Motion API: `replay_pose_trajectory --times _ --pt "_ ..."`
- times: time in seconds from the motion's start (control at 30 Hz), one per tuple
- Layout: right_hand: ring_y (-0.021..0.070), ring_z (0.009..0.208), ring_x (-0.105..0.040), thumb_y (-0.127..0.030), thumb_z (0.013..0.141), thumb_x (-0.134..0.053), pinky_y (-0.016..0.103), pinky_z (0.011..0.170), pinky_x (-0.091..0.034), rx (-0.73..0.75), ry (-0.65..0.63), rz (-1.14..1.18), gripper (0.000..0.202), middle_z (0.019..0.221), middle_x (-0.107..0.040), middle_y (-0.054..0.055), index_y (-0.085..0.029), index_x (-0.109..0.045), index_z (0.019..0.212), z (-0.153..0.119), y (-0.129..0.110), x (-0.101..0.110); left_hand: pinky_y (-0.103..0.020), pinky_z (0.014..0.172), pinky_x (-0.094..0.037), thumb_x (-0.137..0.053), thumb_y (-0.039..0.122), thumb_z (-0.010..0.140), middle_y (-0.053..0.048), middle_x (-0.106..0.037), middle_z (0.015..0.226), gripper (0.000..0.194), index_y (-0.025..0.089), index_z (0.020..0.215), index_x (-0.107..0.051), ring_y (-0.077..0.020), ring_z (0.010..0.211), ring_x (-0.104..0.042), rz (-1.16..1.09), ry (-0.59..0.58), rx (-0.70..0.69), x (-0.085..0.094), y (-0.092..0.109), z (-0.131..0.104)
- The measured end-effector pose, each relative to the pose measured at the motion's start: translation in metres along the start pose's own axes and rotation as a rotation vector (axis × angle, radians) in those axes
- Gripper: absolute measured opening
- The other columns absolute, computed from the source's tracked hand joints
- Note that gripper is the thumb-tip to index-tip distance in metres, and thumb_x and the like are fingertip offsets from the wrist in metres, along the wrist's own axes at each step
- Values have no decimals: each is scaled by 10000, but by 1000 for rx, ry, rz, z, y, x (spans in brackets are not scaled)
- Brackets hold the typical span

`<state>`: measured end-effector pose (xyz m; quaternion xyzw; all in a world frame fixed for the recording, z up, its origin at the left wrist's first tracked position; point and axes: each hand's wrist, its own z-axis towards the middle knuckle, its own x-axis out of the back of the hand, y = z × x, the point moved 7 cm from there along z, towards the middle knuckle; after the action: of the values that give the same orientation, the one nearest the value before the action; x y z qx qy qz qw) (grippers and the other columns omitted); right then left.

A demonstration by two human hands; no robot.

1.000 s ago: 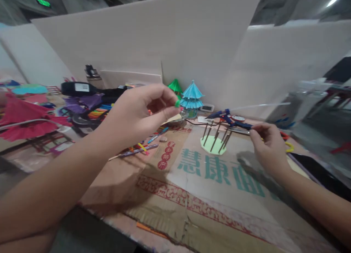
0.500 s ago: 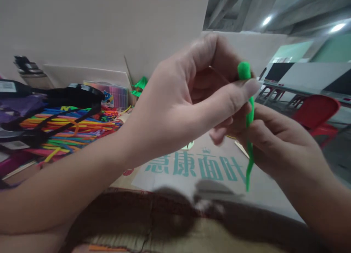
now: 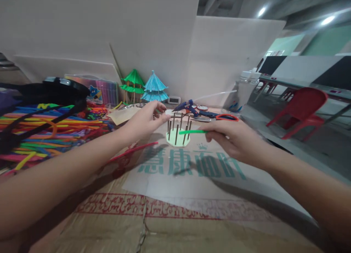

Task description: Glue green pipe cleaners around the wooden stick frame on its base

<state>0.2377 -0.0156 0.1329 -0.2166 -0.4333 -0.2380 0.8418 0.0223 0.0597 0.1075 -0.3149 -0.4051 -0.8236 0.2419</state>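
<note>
One slim, straight, bright-green strip (image 3: 193,131), nearly level, juts from your pinching right hand (image 3: 233,139) near brown sticks (image 3: 176,136) on a pale-green base (image 3: 180,142); your left hand (image 3: 148,118) curls half open, apparently empty.

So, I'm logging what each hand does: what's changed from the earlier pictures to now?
Since half a second ago, the left hand has come off the green strip, and the hands have moved apart. The strip has turned from upright to nearly level. The right hand keeps its grip on it. The brown sticks still stand on the pale base.
</note>
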Motion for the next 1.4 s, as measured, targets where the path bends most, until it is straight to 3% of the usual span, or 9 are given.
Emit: replay_pose_trajectory --times 0.1,0.23,0.37,0.53,0.73,1.17,1.27,1.4 --pt "187 800 -663 -108 919 -443 306 706 -498 104 -81 -41 283 861 -729 40 -226 -694 973 -9 11 -36 -376 806 -506 -610 532 855 -87 -651 1075 428 184 1099 -556 -233 921 -625 -6 -81 44 -27 -22 -8" --pt "209 866 -621 -103 944 -439 327 743 -494 145 -41 -53 260 909 -678 89 -183 -677 1015 -27 29 -57 -386 833 -494 -654 533 819 -88 -634 1079 463 185 1106 -551 -249 965 -611 9 -159 8 -52 -28 -14" --pt "198 786 -578 -195 989 -469 313 696 -466 133 -71 -56 217 829 -641 81 -156 -679 1025 -39 37 -72 -390 833 -492 -649 496 816 -100 -634 1048 419 159 1054 -576 -255 953 -614 27 -182 41 -66 -34 -13" --pt "168 735 -569 -232 1017 -457 281 651 -431 154 -113 -55 232 794 -649 49 -186 -681 1058 -42 29 -86 -392 883 -471 -581 388 879 -92 -634 1015 263 157 982 -654 -251 977 -598 103 -163 -43 -74 -33 -13" --pt "164 728 -591 -238 1010 -464 272 638 -432 117 -101 -42 219 785 -661 52 -166 -652 922 -38 20 -83 -360 863 -451 -551 341 919 -74 -629 939 240 154 889 -698 -228 945 -585 77 -189 -147 -73 -31 -16" --pt "174 752 -615 -239 1001 -469 281 666 -454 25 -71 -75 190 821 -679 58 -171 -631 930 -42 32 -79 -325 943 -461 -520 305 936 -54 -685 1019 225 175 956 -702 -185 990 -623 -96 -338 -189 -76 -46 -16" --pt "179 766 -623 -247 1004 -460 284 669 -458 39 -88 -70 203 827 -685 60 -179 -640 939 -42 31 -80 -331 930 -474 -533 314 916 -56 -698 1061 231 179 1011 -695 -192 1004 -633 -106 -333 -121 -73 -45 -17" --pt "185 785 -632 -258 1002 -465 286 664 -458 34 -116 -72 201 830 -687 62 -181 -642 948 -43 33 -81 -296 728 -502 -553 353 892 -37 -722 963 257 190 1050 -674 -183 819 -663 -83 -233 97 -52 -46 -19"
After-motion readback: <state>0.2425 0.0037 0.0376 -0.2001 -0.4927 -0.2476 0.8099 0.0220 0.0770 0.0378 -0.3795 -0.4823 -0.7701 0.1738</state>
